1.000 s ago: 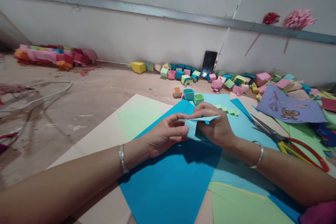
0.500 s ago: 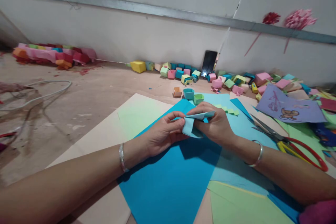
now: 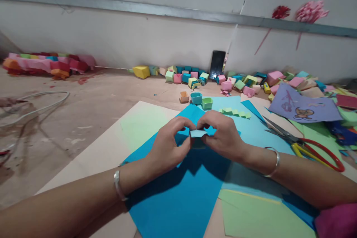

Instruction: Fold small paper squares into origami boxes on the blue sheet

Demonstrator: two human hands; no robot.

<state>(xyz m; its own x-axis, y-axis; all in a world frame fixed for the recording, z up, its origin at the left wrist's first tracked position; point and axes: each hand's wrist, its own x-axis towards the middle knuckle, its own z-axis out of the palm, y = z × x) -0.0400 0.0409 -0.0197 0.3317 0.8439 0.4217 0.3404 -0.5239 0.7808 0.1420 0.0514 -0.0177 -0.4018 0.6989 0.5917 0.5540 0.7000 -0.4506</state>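
Between my two hands is a small folded piece of light blue paper (image 3: 198,133), partly covered by the fingers. My left hand (image 3: 169,143) pinches its left edge with thumb and fingertips. On the other side, my right hand (image 3: 221,134) grips the right edge the same way. Both hands are held over a large blue sheet of paper (image 3: 181,200). Just beyond them stand three little open paper boxes: an orange one (image 3: 184,97), a teal one (image 3: 196,98) and a green one (image 3: 207,103). A zigzag green paper strip (image 3: 235,113) lies to their right.
Scissors (image 3: 304,147) with red and yellow handles lie at the right. Along the wall are many folded paper blocks (image 3: 186,77), a leaning phone (image 3: 217,64) and a purple drawing (image 3: 302,106). A white cable (image 3: 52,98) crosses the left side. Green sheets (image 3: 251,214) lie at front right.
The folded paper has turned so a narrow edge faces me. My left hand has shifted its grip, and both hands now pinch opposite sides. The view has moved slightly.
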